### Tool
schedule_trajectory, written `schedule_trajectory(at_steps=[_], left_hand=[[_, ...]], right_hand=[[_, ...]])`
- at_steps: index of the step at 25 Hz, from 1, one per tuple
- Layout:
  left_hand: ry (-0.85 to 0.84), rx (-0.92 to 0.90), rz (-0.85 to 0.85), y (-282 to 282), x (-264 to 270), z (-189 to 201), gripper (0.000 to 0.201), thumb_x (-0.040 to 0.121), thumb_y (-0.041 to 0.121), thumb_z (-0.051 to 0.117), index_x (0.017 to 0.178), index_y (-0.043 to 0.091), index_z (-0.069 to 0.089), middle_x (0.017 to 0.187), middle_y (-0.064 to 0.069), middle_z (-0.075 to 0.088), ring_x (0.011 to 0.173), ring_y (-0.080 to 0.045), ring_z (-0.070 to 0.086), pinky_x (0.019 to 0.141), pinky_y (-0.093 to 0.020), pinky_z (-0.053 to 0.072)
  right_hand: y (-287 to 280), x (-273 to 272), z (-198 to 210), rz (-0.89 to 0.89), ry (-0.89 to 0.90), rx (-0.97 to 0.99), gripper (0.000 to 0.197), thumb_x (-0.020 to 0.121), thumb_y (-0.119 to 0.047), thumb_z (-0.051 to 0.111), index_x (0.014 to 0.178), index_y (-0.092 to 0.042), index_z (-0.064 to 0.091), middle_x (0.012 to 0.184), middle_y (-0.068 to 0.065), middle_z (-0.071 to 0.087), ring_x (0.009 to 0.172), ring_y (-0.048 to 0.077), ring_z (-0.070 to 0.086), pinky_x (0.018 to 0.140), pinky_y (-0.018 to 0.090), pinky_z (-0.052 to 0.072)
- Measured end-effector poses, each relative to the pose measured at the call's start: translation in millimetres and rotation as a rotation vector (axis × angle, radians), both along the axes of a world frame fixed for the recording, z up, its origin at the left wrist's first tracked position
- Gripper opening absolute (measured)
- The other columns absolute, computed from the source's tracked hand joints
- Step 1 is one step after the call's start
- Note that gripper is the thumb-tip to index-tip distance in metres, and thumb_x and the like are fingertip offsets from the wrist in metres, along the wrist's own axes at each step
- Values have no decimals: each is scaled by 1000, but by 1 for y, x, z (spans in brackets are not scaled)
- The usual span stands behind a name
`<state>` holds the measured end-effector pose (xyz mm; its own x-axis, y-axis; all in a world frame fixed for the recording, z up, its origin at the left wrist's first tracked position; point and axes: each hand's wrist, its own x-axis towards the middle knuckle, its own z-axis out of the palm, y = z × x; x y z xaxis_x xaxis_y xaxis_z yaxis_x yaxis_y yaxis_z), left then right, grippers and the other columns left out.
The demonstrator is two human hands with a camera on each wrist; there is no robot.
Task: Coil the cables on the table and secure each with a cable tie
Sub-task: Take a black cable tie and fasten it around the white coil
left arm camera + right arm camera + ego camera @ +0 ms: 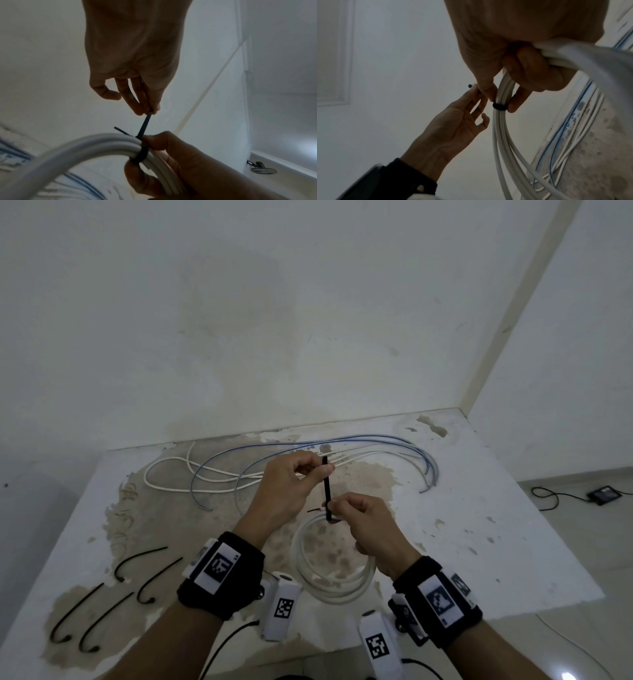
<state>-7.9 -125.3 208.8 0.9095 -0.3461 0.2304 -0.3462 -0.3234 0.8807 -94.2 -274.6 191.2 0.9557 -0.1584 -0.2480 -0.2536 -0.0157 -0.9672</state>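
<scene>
A coil of white cable (331,568) hangs over the table (479,542) in my right hand (334,510), whose fingers grip the bundle where a black cable tie (327,491) loops round it. My left hand (323,470) is just above and pinches the tie's free tail, which stands straight up. In the left wrist view my left fingertips (150,109) squeeze the tail of the tie (144,127) above the coil (85,146). In the right wrist view the tie's loop (499,106) sits snug round the strands of the coil (505,135), flanked by my right fingers.
Several spare black cable ties (161,575) lie at the table's front left. A loose white cable (185,490) and clear blue-striped cables (363,435) sprawl across the back by the wall. A black device (604,494) with a cord sits on the floor at the right.
</scene>
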Motion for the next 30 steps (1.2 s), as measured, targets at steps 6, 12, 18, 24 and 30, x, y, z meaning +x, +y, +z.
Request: schedule_trajectory(at_steps=[6,12,18,24,30], left_hand=[[150,-28,-76,0,-6,7,9,89,30,68,95,24,72,98,4,73,87,-17,70,80,-30,54],[581,60,-164,13,-48,-22,38,99,46,44,123,19,56,91,-1,65,75,-20,72,77,-38,58],[704,-371,56,7,-43,-26,37,105,29,38,110,2,63,61,5,25,45,-7,20,42,-21,23],[717,-644,247,6,-38,-29,38,105,31,35,103,4,61,56,6,30,39,-4,21,38,-19,19],[374,-349,215,8,-40,-27,33,107,21,28,117,27,59,71,0,48,44,-6,30,40,-21,29]], right_hand=[[-8,-3,-2,37,62,68,23,97,-24,59,88,-10,76,80,8,73,44,14,20,43,24,18],[-26,8,-3,-162,149,370,25,100,-23,55,95,-14,78,82,7,70,48,13,21,42,24,18],[-19,5,1,-73,69,313,25,104,-24,48,114,-18,70,94,12,73,54,18,52,49,29,46],[-20,2,6,69,44,339,30,106,-27,42,120,-13,65,91,13,72,73,25,66,81,44,55],[-7,-1,9,57,-108,333,33,108,-20,35,117,-20,67,70,5,44,54,15,39,60,34,41]])
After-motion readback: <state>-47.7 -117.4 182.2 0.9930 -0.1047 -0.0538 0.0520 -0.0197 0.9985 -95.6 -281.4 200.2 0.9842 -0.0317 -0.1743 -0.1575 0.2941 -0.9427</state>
